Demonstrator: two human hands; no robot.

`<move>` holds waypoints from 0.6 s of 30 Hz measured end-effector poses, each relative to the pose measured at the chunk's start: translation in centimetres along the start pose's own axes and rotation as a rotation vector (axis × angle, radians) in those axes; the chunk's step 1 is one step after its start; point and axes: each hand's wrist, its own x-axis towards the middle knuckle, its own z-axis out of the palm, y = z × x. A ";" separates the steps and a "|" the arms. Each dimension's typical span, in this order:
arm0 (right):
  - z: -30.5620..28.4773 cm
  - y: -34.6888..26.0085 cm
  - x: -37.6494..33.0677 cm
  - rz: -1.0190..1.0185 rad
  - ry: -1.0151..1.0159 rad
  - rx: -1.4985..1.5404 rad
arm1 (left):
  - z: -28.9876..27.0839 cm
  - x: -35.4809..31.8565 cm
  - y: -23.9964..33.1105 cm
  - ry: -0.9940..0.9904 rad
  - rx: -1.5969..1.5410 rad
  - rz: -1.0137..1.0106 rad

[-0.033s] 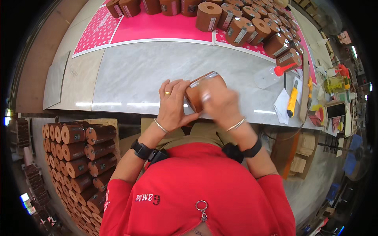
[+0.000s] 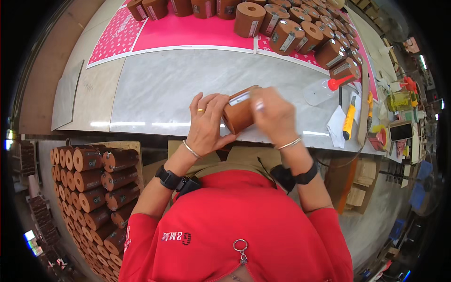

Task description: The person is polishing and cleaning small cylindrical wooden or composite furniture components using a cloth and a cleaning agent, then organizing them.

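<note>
A brown cylinder (image 2: 239,113) with a pale strip along its upper side is tilted over the near edge of the grey worktop. My left hand (image 2: 206,117), with a gold ring, grips its left side, fingers on top and thumb beneath. Against its right side is my right hand (image 2: 275,113), slightly blurred, with fingers curled in. A whitish spot shows at those fingers, and whatever they hold is too unclear to name. The cylinder's right end is hidden behind this hand.
Many similar brown cylinders (image 2: 286,37) stand on a pink sheet (image 2: 192,35) at the back. Right of my hands lie a clear bottle with a red nozzle (image 2: 319,91), a yellow cutter (image 2: 348,120) and white paper (image 2: 335,126). More cylinders (image 2: 96,197) are stacked below left.
My right hand has moved a little right across the cylinder, uncovering more of its pale strip and side. The left hand keeps its grip almost unmoved.
</note>
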 end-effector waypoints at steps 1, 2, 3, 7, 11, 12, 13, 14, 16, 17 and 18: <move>-0.3 1.1 0.5 0.037 0.068 -0.005 | -0.4 0.6 0.2 -0.013 0.096 0.125; -0.3 1.1 0.5 0.033 0.067 -0.005 | -0.3 0.7 0.3 -0.018 0.080 0.142; -0.4 0.8 0.4 0.033 0.052 0.010 | -0.1 0.6 0.0 -0.015 0.080 0.141; 0.9 -4.2 -0.1 -0.093 -0.018 0.076 | 0.9 -0.1 -0.7 0.025 0.033 0.137; -0.1 1.5 0.4 0.073 0.013 -0.037 | 0.5 0.3 -1.1 -0.012 0.036 0.105; -0.3 1.9 0.4 0.068 0.015 -0.038 | 0.6 0.4 -1.1 -0.007 0.039 0.106; -0.4 2.1 0.3 0.102 0.007 -0.014 | 0.8 0.2 -0.9 -0.003 -0.027 0.011; -0.4 2.3 0.2 0.135 0.000 0.009 | 1.0 0.1 -0.8 0.001 -0.092 -0.085; 0.0 2.5 0.2 0.144 0.030 0.027 | 1.0 0.3 -0.9 0.003 -0.138 -0.155; 0.1 2.6 0.4 0.158 0.061 0.046 | 0.9 0.6 -0.9 0.000 -0.184 -0.224; -0.2 3.0 0.4 0.148 0.060 0.049 | 0.6 0.9 -0.9 0.009 -0.180 -0.227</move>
